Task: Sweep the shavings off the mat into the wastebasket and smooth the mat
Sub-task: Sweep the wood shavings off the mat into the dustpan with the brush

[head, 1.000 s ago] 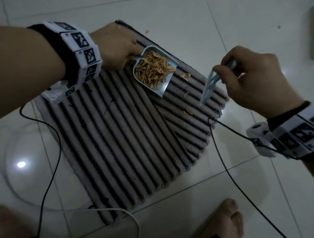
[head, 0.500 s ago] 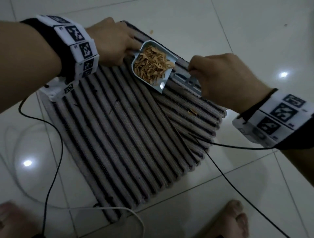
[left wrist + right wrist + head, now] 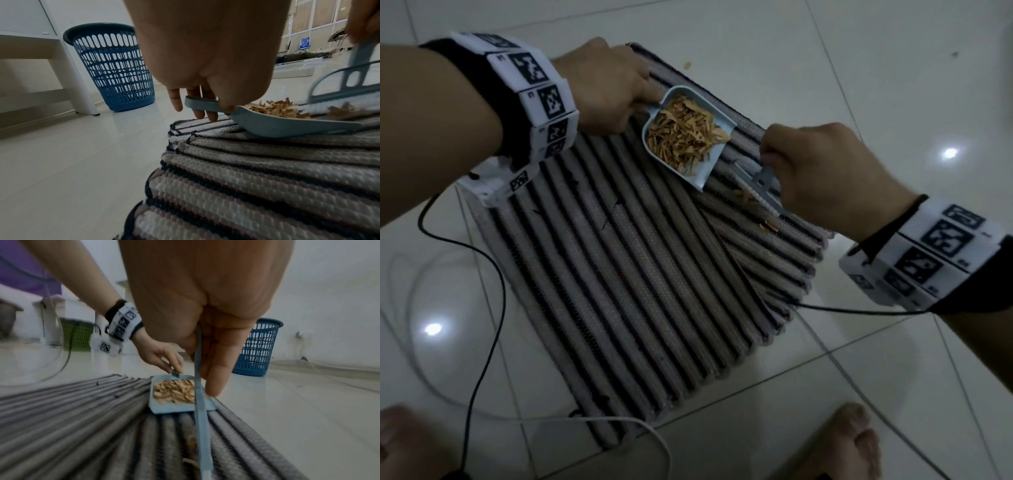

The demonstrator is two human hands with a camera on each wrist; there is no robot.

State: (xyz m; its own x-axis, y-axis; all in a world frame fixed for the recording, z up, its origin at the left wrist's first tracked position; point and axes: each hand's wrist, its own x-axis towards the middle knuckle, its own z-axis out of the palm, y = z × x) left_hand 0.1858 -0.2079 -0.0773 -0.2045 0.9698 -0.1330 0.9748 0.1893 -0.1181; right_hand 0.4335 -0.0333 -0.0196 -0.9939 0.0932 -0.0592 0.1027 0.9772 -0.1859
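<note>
A striped ribbed mat (image 3: 619,260) lies on the tiled floor, its right part folded over. My left hand (image 3: 606,89) grips the handle of a small light-blue dustpan (image 3: 703,171) resting on the mat's far part and filled with tan shavings (image 3: 685,137). My right hand (image 3: 822,171) holds a small light-blue brush (image 3: 760,186) on the mat just right of the pan's mouth. A few loose shavings (image 3: 770,224) lie by the brush. The left wrist view shows the dustpan (image 3: 277,125), its handle pinched, and the blue wastebasket (image 3: 115,65). The brush (image 3: 200,418) and wastebasket (image 3: 257,347) appear in the right wrist view.
Black and white cables (image 3: 482,301) trail over the floor left of and below the mat. Bare feet (image 3: 849,445) stand at the near edge. One shaving (image 3: 687,65) lies on the tile beyond the mat. White furniture (image 3: 41,53) stands beside the wastebasket.
My right hand has brought the brush down from the air onto the mat next to the dustpan's mouth and dragged it along the ribs. The dustpan has stayed in place.
</note>
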